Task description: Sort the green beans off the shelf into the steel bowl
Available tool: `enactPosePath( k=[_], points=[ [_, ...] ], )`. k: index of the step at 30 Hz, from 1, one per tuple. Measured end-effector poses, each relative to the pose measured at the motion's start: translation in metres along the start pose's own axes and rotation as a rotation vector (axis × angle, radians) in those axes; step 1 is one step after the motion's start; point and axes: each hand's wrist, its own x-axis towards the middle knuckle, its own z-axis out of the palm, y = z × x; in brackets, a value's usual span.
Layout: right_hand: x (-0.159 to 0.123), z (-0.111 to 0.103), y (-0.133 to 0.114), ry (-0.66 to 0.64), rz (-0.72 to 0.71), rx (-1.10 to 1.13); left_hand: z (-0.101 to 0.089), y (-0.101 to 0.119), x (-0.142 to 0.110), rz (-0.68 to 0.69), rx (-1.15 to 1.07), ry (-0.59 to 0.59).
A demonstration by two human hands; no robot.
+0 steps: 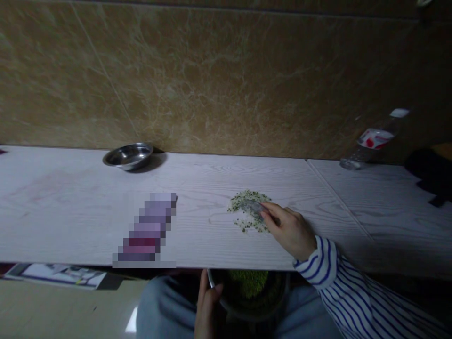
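My right hand (291, 230) is closed, thumb and fingers pinching a small shiny grey spoon-like piece (251, 205) whose exact kind is blurred. Its end lies over a thin spread of green beans mixed with whitish grains (249, 195) on the white wood-grain counter. Down at my lap, my left hand (207, 301) grips the left rim of a round metal bowl (243, 314), thumb over the edge. Inside that bowl sits a heap of green beans (249, 282). The counter's front edge hides the bowl's far side.
A shallow steel bowl (129, 156) stands near the wall at the back left. A pixelated rectangular object (148, 228) lies on the counter (197, 235) left of the beans. At the back right stand a clear bottle (376, 139) with a white cap and a dark item (431, 172).
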Motion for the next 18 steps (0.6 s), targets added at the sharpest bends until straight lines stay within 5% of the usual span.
enactPosePath(
  k=[4,11,18],
  points=[
    [0.002,-0.005,0.011,0.003,0.032,0.009,-0.003,-0.001,0.014,-0.009,0.111,0.084],
    [0.017,-0.008,0.023,0.062,0.046,0.001,0.000,-0.004,0.008,0.048,0.111,0.066],
    [0.025,0.005,0.023,-0.077,0.024,-0.017,0.008,0.000,-0.004,0.055,0.088,0.079]
  ],
)
